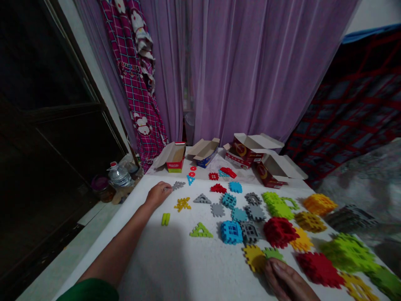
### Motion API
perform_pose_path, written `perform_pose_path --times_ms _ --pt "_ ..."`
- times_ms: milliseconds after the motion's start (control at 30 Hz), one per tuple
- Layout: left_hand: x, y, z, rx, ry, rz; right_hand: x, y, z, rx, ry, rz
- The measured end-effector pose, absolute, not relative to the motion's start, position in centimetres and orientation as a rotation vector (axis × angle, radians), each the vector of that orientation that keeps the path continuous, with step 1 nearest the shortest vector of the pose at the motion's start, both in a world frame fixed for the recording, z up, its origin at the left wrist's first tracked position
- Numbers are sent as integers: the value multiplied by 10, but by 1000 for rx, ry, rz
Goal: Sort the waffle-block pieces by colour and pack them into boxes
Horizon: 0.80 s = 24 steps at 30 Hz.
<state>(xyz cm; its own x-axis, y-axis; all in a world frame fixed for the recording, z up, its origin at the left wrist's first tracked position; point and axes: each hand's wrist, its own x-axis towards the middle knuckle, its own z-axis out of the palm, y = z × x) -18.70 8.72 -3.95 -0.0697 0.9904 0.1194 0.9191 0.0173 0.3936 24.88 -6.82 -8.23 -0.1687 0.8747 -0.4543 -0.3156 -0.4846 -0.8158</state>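
Note:
My left hand [157, 195] reaches to the far left of the white table, its fingers pinched together at a small grey toothed plastic piece. Right beside its fingertips lies another grey piece [179, 184]. Near the front right is my right hand [286, 279], fingers curled together; what they hold, if anything, is hidden. Just past its fingertips lie a yellow interlocking block [254, 258] and a green one [273, 253]. Between the hands are a yellow piece [182, 204], a grey triangle [202, 198], a light green triangle [201, 230] and two short green bars [166, 219].
Stacks of red blocks [280, 232], blue blocks [231, 232] and lime blocks [349, 252] cover the table's right side. Along the back stand several open cardboard boxes [205, 154], with a purple curtain [250, 71] behind. Jars and a plastic bottle [120, 175] stand left of the table.

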Motion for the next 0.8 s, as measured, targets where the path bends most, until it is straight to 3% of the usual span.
perform_pose_path --times_ms 133,300,800 --pt "-143 76 -33 2096 1911 731 249 -68 -84 -1214 -726 1763" --pt "-97 70 -35 2164 1840 601 246 -68 -78 -1136 -761 1818" --pt "-99 74 -47 2177 1820 475 252 -67 -99 -1171 -720 1782"
